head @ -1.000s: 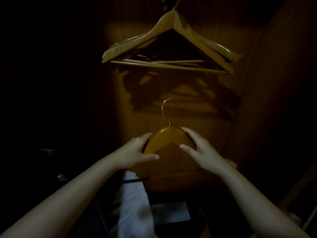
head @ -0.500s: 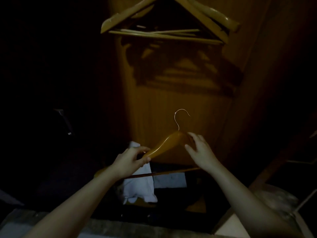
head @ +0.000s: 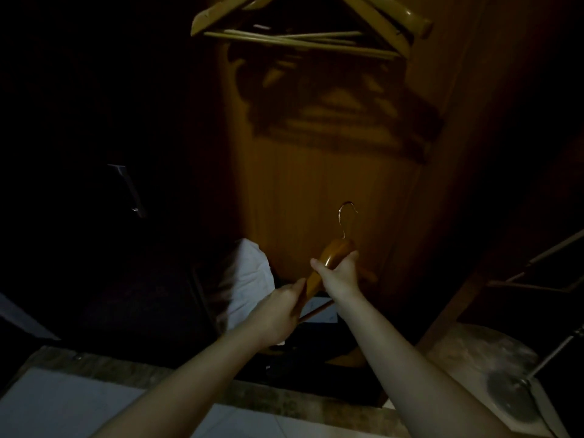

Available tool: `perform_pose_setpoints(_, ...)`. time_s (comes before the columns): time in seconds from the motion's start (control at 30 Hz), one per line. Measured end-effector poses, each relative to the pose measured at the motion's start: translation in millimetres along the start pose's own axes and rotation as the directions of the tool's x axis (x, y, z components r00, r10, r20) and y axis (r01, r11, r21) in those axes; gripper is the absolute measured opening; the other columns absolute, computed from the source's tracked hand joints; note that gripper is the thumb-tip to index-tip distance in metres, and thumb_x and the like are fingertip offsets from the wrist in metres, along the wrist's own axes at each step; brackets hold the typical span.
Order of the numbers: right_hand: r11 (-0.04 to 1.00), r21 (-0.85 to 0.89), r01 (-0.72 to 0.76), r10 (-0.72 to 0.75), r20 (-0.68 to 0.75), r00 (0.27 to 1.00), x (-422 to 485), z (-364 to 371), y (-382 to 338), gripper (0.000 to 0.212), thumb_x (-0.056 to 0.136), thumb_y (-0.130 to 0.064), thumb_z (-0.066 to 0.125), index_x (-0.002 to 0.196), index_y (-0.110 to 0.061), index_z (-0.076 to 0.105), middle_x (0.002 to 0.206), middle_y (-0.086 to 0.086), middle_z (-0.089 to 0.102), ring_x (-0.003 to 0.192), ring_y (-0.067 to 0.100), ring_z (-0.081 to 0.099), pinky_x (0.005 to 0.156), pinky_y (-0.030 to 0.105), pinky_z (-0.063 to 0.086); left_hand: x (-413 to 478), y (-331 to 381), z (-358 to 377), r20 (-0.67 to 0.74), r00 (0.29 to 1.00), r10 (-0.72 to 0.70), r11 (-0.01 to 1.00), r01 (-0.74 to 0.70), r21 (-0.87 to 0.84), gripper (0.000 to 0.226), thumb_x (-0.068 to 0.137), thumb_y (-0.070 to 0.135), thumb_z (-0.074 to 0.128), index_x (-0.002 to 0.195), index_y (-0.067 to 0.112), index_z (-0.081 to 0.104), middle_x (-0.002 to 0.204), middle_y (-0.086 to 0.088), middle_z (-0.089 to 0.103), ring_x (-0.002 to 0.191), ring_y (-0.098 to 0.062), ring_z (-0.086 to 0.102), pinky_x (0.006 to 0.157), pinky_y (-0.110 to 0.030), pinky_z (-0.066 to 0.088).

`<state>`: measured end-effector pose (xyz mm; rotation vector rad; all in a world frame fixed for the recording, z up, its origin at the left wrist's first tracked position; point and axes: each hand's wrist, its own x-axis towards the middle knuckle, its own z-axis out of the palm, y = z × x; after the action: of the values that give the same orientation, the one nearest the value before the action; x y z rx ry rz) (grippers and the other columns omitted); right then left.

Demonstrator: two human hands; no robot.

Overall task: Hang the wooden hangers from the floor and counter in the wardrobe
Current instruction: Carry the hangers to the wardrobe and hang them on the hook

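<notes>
I hold one wooden hanger [head: 331, 256] with a metal hook low in front of the lit back panel of the wardrobe [head: 309, 172]. My right hand [head: 339, 273] grips it near the neck just under the hook. My left hand [head: 278, 311] grips its lower left arm. The hanger is turned almost edge-on, hook pointing up. Several wooden hangers [head: 313, 30] hang together at the top of the view; their hooks and the rail are out of frame.
A white folded cloth [head: 249, 279] lies on the wardrobe floor behind my left hand. The wardrobe's left half is dark, with a metal handle [head: 128, 191] faintly visible. A round stool top [head: 486, 368] stands at lower right beside metal bars. Pale floor tiles [head: 63, 403] lie at lower left.
The view has tilted down, so the hanging hangers sit higher in frame. The held hanger has swung from face-on to nearly edge-on, and my hands have closed round it, closer together.
</notes>
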<state>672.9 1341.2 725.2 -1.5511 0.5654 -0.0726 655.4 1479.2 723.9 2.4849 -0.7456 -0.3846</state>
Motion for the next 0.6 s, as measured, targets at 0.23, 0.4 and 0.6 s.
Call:
perform_pose_setpoints(0.23,0.997,0.056,0.046,-0.056,0.197,0.979,-1,-21,-17,0.083,0.086,-0.006,0.063,0.149,-0.020,0.012,0.101,0.005,0.059,0.089,0.024,0.067,0.087,0.042,0.055,5,1,-54,0.005,1.000,-0.009,1.000,0.010,-0.019,0.040,0.099,0.025,0.039,0.133,0.004,0.043,0.127,-0.011,0.053,0.110,-0.015,0.050,0.096,-0.021,0.038)
perform_pose_setpoints(0.4,0.986,0.133,0.104,-0.142,0.318,0.937,0,-44,-50,0.074,0.088,-0.007,0.058,0.149,-0.018,0.017,0.114,0.010,0.055,0.091,0.020,0.063,0.082,0.031,0.054,29,-9,-77,-0.053,0.997,-0.056,0.996,0.059,0.067,0.063,0.093,0.033,0.050,0.147,0.017,0.021,0.153,-0.009,0.026,0.139,-0.022,0.030,0.114,-0.038,0.029)
perform_pose_setpoints(0.6,0.981,0.030,0.191,-0.190,0.340,0.921,-5,-70,-109,0.044,0.088,-0.022,0.059,0.131,-0.015,0.048,0.100,0.005,0.060,0.066,0.011,0.059,0.052,0.017,0.049,56,15,-99,-0.169,0.983,0.075,0.995,-0.063,0.080,0.082,0.088,0.034,0.060,0.148,0.030,0.005,0.158,0.001,0.010,0.145,-0.021,0.015,0.117,-0.047,0.021)
